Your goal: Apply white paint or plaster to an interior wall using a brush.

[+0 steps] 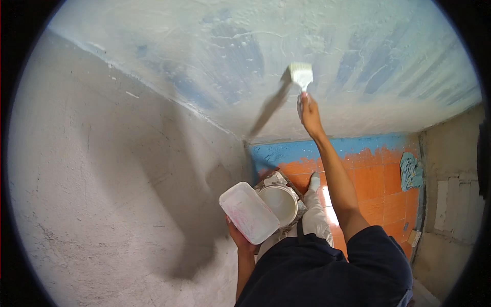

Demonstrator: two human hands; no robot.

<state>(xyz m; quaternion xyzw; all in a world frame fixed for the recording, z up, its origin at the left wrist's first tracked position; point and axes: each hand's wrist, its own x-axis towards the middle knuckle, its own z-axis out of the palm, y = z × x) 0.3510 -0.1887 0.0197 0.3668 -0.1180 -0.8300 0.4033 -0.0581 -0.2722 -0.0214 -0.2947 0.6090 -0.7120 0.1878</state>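
Observation:
In my right hand [310, 115] I grip a wide paintbrush [302, 75] by its handle, arm stretched out ahead. Its white-coated bristles are at the wall [230, 61], which carries streaky white paint over blue patches. My left hand [239, 235] is wrapped round the side of a white rectangular plastic tub [249, 212]; pinkish smears mark its inside. Part of that hand is hidden under the tub. Just right of the tub stands a round white bucket [279, 203], its contents pale.
The bucket rests on a paint-spattered stand [276, 179] near my foot. Orange floor tiles [368, 184] have blue paint along the wall. A bluish rag [410, 171] lies at the right. A bare grey wall [102, 179] rises on the left, another [455, 204] on the right.

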